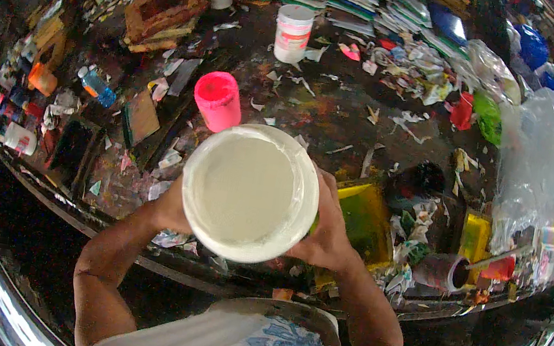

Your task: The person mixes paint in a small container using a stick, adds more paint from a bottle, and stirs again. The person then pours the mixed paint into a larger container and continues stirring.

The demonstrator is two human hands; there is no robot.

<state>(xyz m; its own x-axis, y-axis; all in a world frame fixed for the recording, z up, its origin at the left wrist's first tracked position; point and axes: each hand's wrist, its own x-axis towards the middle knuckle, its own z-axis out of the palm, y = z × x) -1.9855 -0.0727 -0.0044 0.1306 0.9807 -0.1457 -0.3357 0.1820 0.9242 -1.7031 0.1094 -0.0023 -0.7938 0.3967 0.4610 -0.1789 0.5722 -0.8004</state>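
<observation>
White tub held; left grip, spread right grip

Dim light, with grainy black corners and curved edges.

Smooth plastic tub; glossy plastic bag

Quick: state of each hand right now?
Left hand: holding the white tub at its left side, fingers mostly hidden.
Right hand: holding its right side.
</observation>
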